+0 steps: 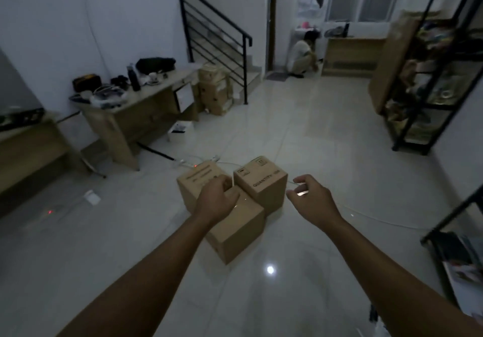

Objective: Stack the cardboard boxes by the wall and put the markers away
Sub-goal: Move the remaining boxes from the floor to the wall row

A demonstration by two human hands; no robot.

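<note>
Three brown cardboard boxes stand together on the shiny tiled floor. The left box [194, 179] and the right box [264, 182] with "QUANTITY" printed on it sit behind the near box [236, 228]. My left hand [218, 199] is over the near box's far corner, fingers curled; whether it grips the box is unclear. My right hand [309, 196] hovers to the right of the right box, fingers apart and empty. No markers can be made out.
A wooden desk [130, 113] with clutter stands at the left wall, more stacked boxes [215, 91] by the staircase [217, 38]. A power strip and cables [193, 162] lie behind the boxes. Black shelving [431, 75] lines the right. A person [302, 55] crouches far back.
</note>
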